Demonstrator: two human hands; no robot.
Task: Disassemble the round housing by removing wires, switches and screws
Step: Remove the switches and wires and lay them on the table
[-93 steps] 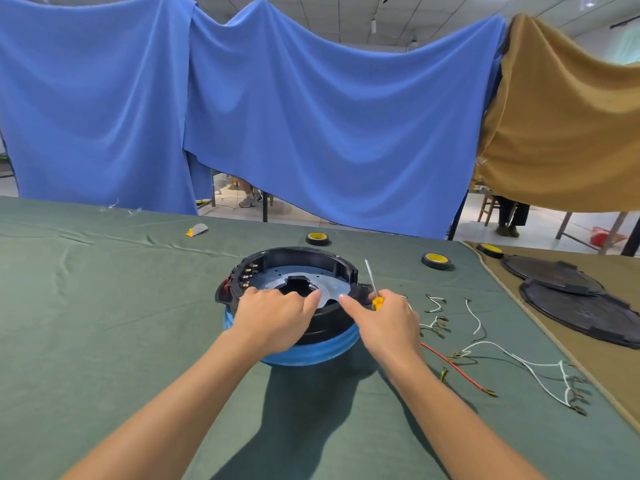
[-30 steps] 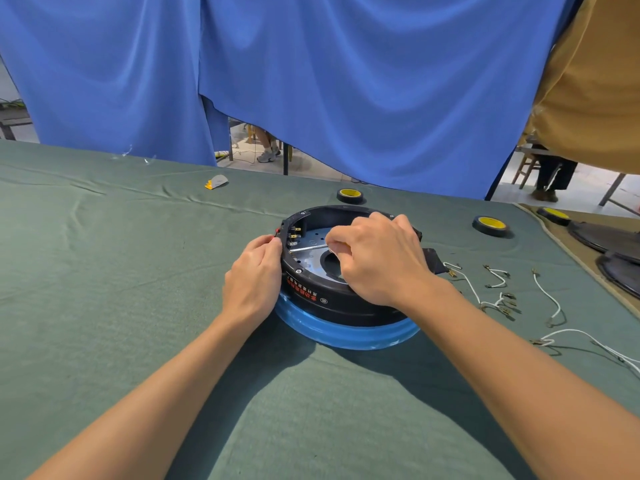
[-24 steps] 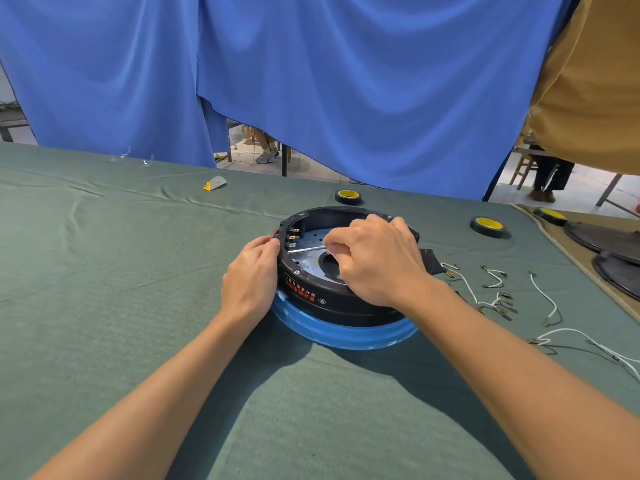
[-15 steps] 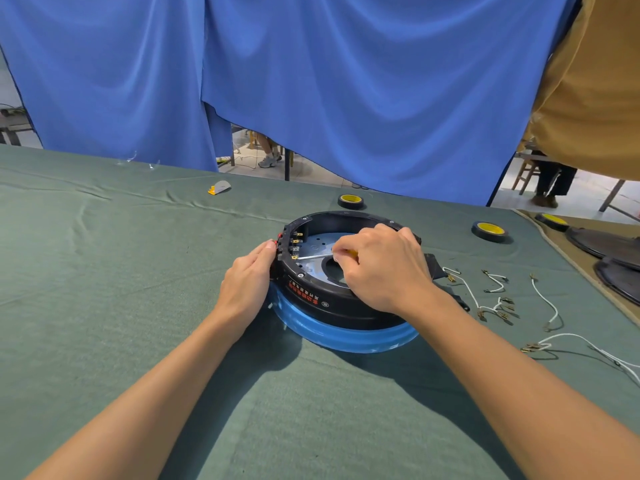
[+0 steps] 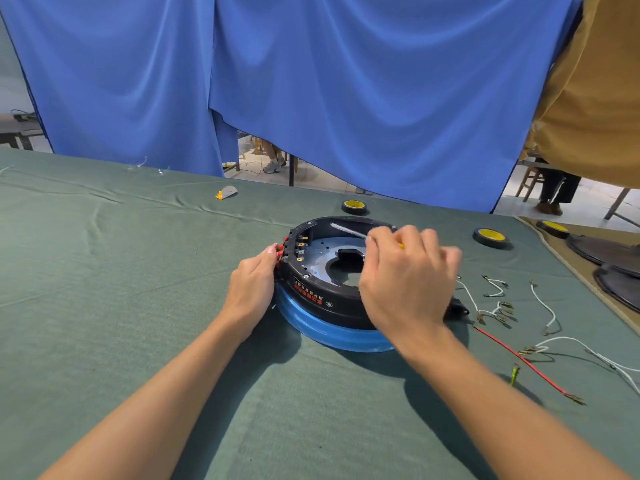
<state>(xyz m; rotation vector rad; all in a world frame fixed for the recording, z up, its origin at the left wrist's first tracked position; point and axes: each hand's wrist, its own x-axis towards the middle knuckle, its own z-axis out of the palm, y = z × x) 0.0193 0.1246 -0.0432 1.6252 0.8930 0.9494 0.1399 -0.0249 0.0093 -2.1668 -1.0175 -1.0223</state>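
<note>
The round housing [image 5: 313,294] is black with a blue lower ring and lies flat on the green table cloth [image 5: 114,271]. Brass terminals and red switches [image 5: 281,249] line its left rim. My left hand [image 5: 252,285] presses against that left side, fingertips on the red switches. My right hand [image 5: 408,282] hovers over the housing's open middle, closed around a small screwdriver [image 5: 348,231] with a yellow handle. The metal shaft points up and left toward the far rim and is motion-blurred. Removed white and red wires [image 5: 519,327] lie to the right.
Three black-and-yellow tape rolls [image 5: 491,237] sit beyond and to the right of the housing. A small grey and yellow piece [image 5: 227,193] lies far left. Dark round covers [image 5: 613,268] rest on the brown cloth at right. Blue and tan curtains hang behind.
My right hand has lifted and swung the screwdriver tip from the left terminals toward the far rim. The left hand stays on the housing's left side.
</note>
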